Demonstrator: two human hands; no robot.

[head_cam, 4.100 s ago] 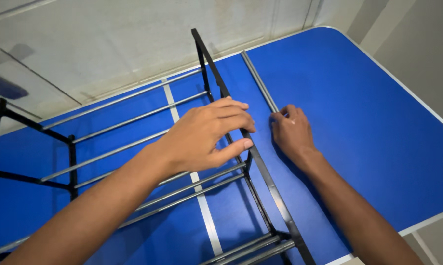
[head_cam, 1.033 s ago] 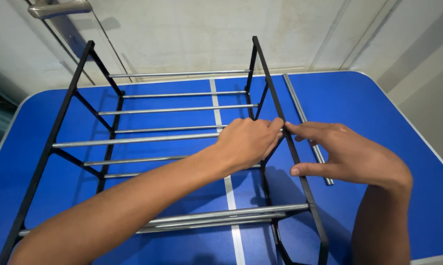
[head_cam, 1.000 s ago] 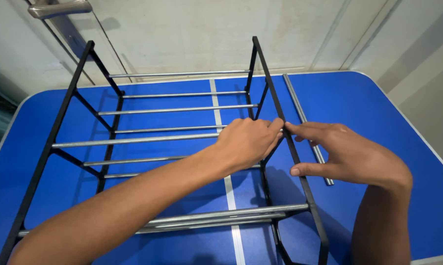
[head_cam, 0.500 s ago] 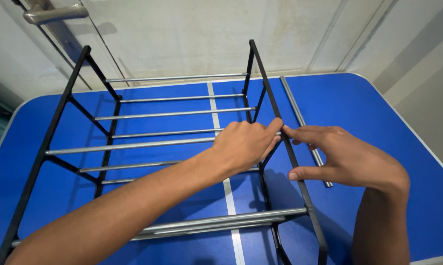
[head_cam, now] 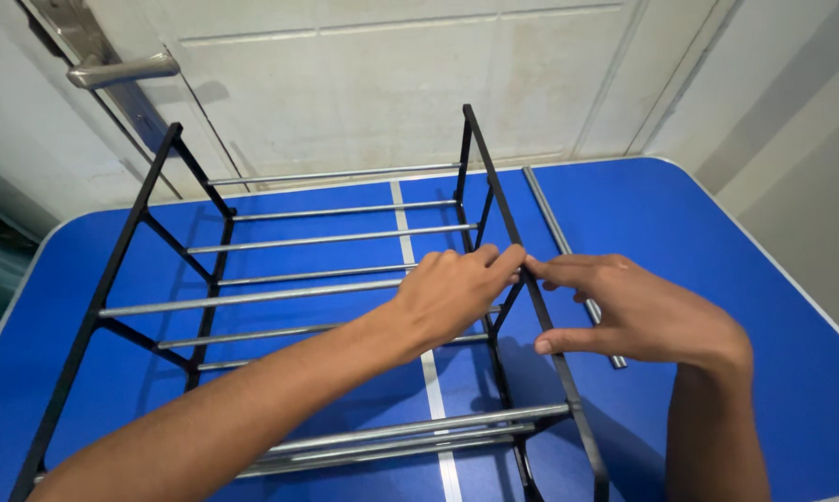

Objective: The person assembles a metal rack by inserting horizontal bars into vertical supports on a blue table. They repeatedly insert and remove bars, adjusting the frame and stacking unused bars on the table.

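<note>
A blue folding table (head_cam: pixel 717 279) with a smooth top and a pale middle seam filled the scene, before a white panelled door (head_cam: pixel 391 74) with a metal lever handle (head_cam: pixel 122 70). On the table stood a rack (head_cam: pixel 252 297) (black angular side frames, thin shiny round rods between them). The left hand (head_cam: pixel 452 293) was curled around the right frame's top bar, grasping it. The right hand (head_cam: pixel 638 311) pinched the same bar with its fingertips. A loose silver rod (head_cam: pixel 559 232) lay just right of the rack.
</note>
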